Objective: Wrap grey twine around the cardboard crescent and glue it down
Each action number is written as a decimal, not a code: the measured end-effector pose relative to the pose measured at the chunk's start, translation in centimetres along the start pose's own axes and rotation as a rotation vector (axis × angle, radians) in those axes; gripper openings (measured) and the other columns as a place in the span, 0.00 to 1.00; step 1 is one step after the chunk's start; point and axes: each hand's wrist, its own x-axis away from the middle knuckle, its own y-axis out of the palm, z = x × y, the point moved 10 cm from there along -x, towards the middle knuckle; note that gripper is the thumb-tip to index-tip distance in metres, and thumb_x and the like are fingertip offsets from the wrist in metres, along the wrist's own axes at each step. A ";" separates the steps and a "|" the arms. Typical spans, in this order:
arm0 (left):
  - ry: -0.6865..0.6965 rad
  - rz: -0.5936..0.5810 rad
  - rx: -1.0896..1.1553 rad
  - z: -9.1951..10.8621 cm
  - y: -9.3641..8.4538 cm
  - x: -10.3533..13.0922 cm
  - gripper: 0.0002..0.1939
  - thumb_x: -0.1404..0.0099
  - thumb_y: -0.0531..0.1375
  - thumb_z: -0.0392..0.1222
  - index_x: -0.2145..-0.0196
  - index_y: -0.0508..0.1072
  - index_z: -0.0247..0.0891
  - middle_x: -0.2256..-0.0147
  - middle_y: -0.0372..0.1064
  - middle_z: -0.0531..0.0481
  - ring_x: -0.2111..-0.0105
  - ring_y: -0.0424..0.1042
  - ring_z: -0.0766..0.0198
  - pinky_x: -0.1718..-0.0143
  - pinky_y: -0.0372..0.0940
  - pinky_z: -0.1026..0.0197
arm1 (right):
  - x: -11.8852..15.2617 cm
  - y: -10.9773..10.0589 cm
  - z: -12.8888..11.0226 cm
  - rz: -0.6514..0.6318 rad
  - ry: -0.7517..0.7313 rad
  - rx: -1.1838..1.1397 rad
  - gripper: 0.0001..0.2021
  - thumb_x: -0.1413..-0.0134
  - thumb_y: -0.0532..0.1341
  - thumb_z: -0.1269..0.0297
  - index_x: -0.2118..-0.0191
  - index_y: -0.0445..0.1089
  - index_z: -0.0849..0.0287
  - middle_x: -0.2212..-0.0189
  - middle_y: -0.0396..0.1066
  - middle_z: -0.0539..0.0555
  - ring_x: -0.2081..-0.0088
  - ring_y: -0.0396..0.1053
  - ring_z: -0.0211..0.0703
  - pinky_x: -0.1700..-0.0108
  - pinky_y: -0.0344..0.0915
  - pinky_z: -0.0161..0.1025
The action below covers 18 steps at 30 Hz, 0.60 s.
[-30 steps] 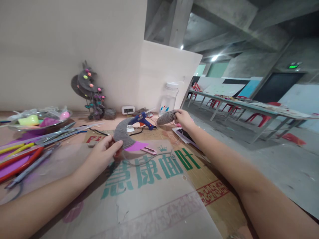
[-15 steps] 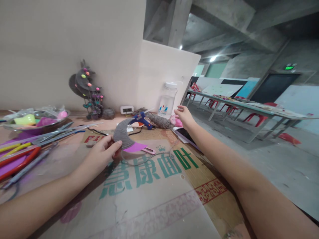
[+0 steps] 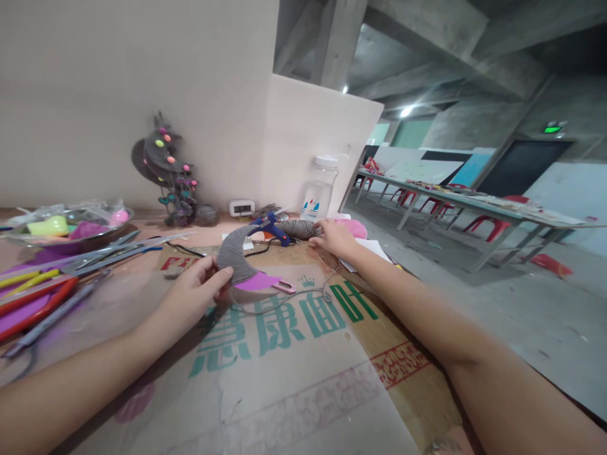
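Note:
My left hand (image 3: 203,284) holds a crescent (image 3: 234,256) between thumb and fingers. Grey yarn wraps most of it, and its lower tip shows bare purple (image 3: 256,280). A pink clip-like piece (image 3: 284,287) lies against that tip. Farther back, my right hand (image 3: 332,238) has its fingers on the right end of a grey yarn bundle (image 3: 298,228), closed round it. A loose strand of yarn (image 3: 265,311) curves across the cardboard between the hands. Just behind the crescent lies a blue glue gun (image 3: 272,229).
A clear bottle (image 3: 317,189), a small white clock (image 3: 241,208) and a decorated moon ornament (image 3: 164,158) stand at the back. On the left are a bowl (image 3: 71,237) and red-handled scissors (image 3: 42,309). Cardboard (image 3: 403,392) under a translucent sheet covers the front.
My right hand has moved left and slightly down from beside the bottle onto the yarn bundle. The dark phone-like object near it no longer shows. My left hand has hardly moved.

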 end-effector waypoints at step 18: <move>-0.027 0.032 0.014 0.3 -0.2 0.2 0.09 0.43 0.56 0.46 0.74 0.63 0.38 0.82 0.60 0.58 0.81 0.61 0.68 0.78 0.57 0.66 | -2.2 -8.3 2.0 0.296 0.107 -1.051 0.04 0.49 0.53 0.65 0.70 0.54 0.57 0.68 0.72 0.53 0.75 0.68 0.34 0.75 0.64 0.32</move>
